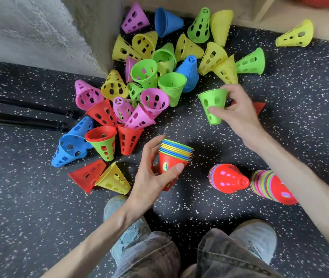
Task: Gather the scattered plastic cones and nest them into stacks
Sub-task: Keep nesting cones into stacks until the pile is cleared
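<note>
While both hands are busy above the speckled floor (279, 81), the scene reads from left to right as follows.

Loose pile: scattered cones (139, 77) in pink, yellow, green, blue and red lie heaped from nine o'clock up to twelve o'clock, most on their sides, not yet nested.

Left hand (151, 175): at six o'clock, fingers and thumb curled round a red-bottomed stack (174, 157), wide mouth up, seemingly so it can receive the next cone.

Right hand (237, 109): at two o'clock of that stack, fingertips pinching a green cone (212, 106), mouth up and slightly tilted, probably lined up to drop in.

Finished stacks: two nested stacks (227, 178) lie on their sides at four o'clock, parked out of the way near the shoes (253, 237).
</note>
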